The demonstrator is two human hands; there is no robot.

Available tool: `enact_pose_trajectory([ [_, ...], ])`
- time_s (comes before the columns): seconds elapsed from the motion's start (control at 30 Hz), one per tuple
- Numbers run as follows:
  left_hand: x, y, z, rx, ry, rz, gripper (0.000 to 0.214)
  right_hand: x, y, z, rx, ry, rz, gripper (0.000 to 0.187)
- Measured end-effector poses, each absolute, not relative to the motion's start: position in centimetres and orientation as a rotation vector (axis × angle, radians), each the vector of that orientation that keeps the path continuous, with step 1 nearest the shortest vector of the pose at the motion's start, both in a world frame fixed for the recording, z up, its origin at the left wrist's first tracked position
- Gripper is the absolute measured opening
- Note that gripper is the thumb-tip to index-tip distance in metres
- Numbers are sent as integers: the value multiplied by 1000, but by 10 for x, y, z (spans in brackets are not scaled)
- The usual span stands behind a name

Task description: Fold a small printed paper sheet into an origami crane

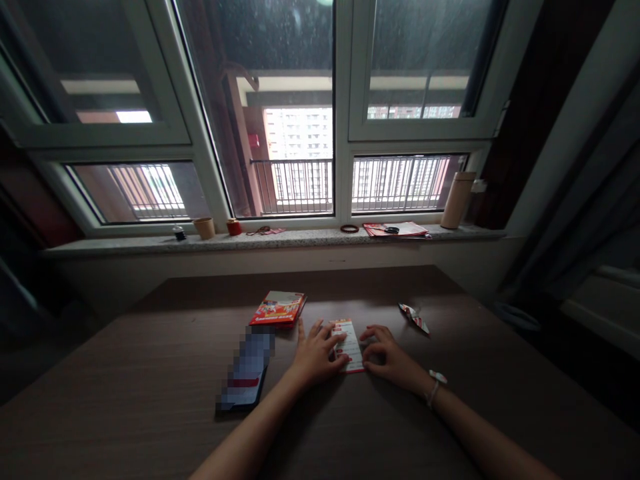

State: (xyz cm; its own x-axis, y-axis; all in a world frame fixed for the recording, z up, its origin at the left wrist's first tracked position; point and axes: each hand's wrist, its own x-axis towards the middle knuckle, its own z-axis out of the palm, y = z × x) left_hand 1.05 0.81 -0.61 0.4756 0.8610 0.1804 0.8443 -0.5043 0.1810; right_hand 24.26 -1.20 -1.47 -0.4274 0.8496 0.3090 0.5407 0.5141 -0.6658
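A narrow printed paper (352, 347), white with red marks and a red lower edge, lies flat on the brown table between my hands. My left hand (317, 350) rests at its left side, fingers spread, with thumb and fingertips over the paper. At the right edge is my right hand (390, 357), fingers curved and apart, the thumb tip close to the paper's lower right corner. Whether that thumb touches it I cannot tell. A bracelet (434, 388) circles my right wrist. Left of my left hand lies a phone (249, 373), its screen partly blurred out.
Behind my left hand sits a stack of red-orange printed booklets (279, 309). A crumpled wrapper (415, 318) lies at the far right. On the windowsill stand a paper cup (204, 229), a red spool-like item (233, 227), papers with scissors (397, 230) and a tan bottle (457, 200).
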Motion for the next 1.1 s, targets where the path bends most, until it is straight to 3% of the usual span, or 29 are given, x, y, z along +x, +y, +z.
enact_pose_trajectory([
  [0.63, 11, 8, -4, 2586, 1508, 322, 59, 237, 21, -19, -1254, -2136, 348, 7],
  [1.1, 12, 6, -1, 2560, 1528, 312, 60, 245, 17, -20, -1100, -2156, 611, 4],
])
